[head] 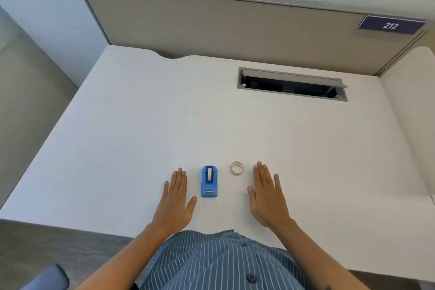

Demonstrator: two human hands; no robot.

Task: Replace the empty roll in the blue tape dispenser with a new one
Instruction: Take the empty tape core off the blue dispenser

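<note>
A small blue tape dispenser stands on the white desk near its front edge, with a pale roll core showing in its top slot. To its right lies a clear tape roll, flat on the desk. My left hand rests palm down just left of the dispenser, fingers straight, holding nothing. On the other side, my right hand lies flat a little right of the tape roll, not touching it.
An open cable hatch is set into the desk at the back right. A grey partition panel with a blue "212" plate stands behind the desk. A dark chair part shows at bottom left.
</note>
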